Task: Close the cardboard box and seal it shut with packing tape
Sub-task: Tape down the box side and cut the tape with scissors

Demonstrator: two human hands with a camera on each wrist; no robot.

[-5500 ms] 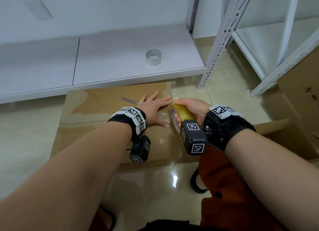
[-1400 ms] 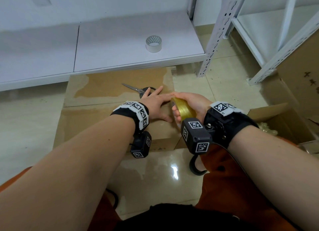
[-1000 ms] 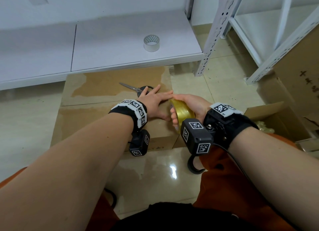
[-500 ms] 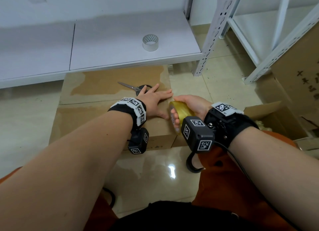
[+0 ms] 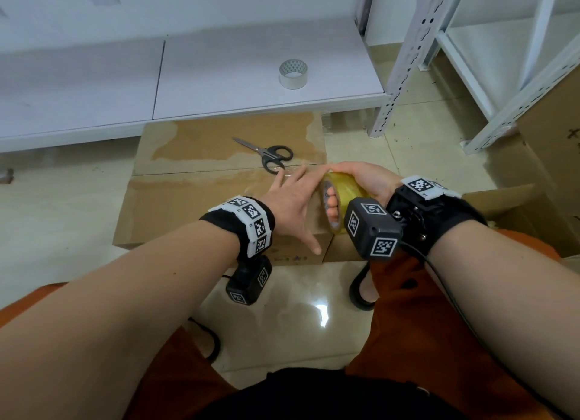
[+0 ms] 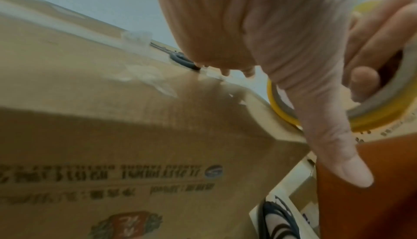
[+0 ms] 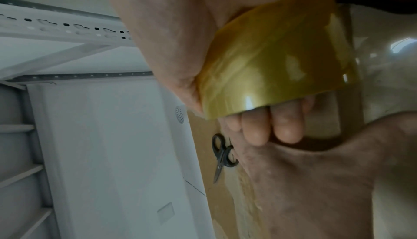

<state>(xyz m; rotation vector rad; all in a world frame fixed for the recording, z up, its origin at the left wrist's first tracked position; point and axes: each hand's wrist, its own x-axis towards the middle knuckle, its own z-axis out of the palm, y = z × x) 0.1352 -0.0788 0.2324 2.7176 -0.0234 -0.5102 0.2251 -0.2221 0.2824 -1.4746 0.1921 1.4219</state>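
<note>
- Cardboard fills the head view: the cardboard box (image 5: 201, 197) sits shut on the tiled floor (image 5: 59, 206), flaps down, with its far side against a low white shelf (image 5: 219, 74). The left hand (image 5: 293, 200) lies flat on the lid near the right edge, fingers spread and straight, holding nothing. Right beside it, the right hand (image 5: 361, 181) grips the yellow roll of packing tape (image 5: 342, 197), fingers threaded through the core, the roll standing on edge at the box's right end. Black-handled scissors (image 5: 270, 156) lie on the far flap, just beyond the left fingertips. A second, whitish tape roll (image 5: 293, 74) sits up on the shelf, well apart.
- Over to the left wrist view: the left hand (image 6: 259, 34) stays stretched out over the box (image 6: 112, 127), thumb pointing down past the near corner. The tape roll (image 6: 370, 116) peeks out behind that thumb, with a right-hand finger showing inside its ring. The printing on the box's side is too blurred to read.
- Now the right wrist view: the right hand (image 7: 180, 37) is wrapped round the tape roll (image 7: 277, 68), three fingertips (image 7: 286, 127) poking out of the core. The left hand (image 7: 315, 180) lies just below it, and the scissors (image 7: 222, 155) rest on the box (image 7: 203, 144) beyond.
</note>
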